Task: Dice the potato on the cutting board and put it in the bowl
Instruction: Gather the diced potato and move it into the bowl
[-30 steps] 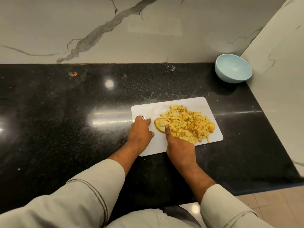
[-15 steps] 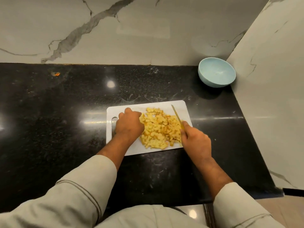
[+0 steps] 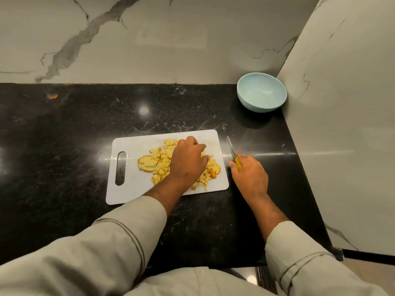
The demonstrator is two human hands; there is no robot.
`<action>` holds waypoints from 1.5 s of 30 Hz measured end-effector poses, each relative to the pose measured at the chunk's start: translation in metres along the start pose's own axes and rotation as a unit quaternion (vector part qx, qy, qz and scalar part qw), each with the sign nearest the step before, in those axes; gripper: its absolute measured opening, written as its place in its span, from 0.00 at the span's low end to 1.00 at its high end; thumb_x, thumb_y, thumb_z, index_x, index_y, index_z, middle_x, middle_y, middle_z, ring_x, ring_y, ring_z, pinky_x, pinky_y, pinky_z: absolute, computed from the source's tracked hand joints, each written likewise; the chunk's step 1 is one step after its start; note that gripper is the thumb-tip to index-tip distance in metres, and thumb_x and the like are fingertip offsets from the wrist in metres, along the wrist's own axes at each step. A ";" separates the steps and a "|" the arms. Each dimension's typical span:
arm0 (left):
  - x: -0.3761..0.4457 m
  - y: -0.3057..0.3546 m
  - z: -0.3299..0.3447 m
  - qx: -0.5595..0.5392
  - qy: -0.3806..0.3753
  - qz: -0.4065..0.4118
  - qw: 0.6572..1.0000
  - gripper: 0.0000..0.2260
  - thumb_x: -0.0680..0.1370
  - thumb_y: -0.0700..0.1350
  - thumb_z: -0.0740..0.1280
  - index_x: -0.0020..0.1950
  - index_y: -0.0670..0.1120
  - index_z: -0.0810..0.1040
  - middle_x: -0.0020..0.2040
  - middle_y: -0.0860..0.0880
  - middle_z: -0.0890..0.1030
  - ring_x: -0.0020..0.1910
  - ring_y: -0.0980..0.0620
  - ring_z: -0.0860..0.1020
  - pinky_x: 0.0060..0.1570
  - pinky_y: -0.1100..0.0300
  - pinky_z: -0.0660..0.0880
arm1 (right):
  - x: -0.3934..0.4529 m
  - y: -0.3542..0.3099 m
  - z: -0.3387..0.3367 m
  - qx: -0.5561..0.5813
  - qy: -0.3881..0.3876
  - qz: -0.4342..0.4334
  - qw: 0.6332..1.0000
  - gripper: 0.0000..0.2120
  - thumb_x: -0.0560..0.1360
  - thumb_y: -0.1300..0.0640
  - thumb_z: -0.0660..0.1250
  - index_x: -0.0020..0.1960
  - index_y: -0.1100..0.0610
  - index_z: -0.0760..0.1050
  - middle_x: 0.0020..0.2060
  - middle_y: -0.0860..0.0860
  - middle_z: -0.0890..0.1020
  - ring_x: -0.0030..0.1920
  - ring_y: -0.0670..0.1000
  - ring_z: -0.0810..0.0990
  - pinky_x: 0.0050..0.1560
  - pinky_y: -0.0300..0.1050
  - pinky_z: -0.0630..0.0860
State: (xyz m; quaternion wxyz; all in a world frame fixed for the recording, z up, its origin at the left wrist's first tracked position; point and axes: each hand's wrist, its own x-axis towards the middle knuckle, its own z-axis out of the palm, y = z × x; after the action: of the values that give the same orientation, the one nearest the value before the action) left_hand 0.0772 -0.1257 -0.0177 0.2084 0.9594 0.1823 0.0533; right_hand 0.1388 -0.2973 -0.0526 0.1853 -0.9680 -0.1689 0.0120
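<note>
Knife [image 3: 233, 153] now off board, left hand [image 3: 188, 162] covering yellow diced potato [image 3: 157, 162]

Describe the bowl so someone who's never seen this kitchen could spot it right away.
Follow the black stone countertop to its far right corner, where the marble walls meet. There sits a round pale blue bowl, empty, beyond the white cutting board: the only dish in sight.

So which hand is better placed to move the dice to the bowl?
Probably the left hand: it already rests on the dice. The right hand grips the knife, though nearer the empty bowl.
</note>
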 end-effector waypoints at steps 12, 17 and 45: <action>0.085 0.037 0.009 0.082 -0.111 -0.020 0.990 0.23 0.75 0.55 0.69 0.66 0.47 0.73 0.63 0.44 0.71 0.63 0.41 0.69 0.57 0.49 0.71 | 0.089 0.015 -0.034 0.100 0.037 -0.002 0.994 0.19 0.78 0.54 0.64 0.68 0.57 0.73 0.52 0.58 0.78 0.54 0.58 0.77 0.55 0.50 0.74; 0.112 0.046 0.026 0.067 -0.153 -0.035 0.985 0.18 0.77 0.52 0.67 0.60 0.41 0.77 0.60 0.41 0.73 0.60 0.40 0.72 0.57 0.49 0.72 | 0.142 0.036 -0.045 0.111 0.022 0.071 0.991 0.28 0.79 0.53 0.64 0.77 0.52 0.59 0.59 0.58 0.75 0.60 0.57 0.74 0.60 0.50 0.72; 0.123 0.077 0.037 -0.412 -0.041 -0.182 0.892 0.16 0.69 0.32 0.65 0.54 0.41 0.81 0.43 0.39 0.83 0.38 0.44 0.81 0.34 0.53 0.81 | 0.073 0.056 -0.031 0.231 0.051 0.091 0.967 0.10 0.69 0.56 0.75 0.51 0.54 0.81 0.48 0.51 0.80 0.50 0.49 0.77 0.45 0.32 0.69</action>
State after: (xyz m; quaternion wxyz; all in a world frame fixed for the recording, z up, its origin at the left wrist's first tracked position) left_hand 0.2229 -0.1589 -0.0159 0.5980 0.7392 0.3064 0.0453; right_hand 0.2284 -0.3335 -0.0409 0.4107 -0.9094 -0.0628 0.0178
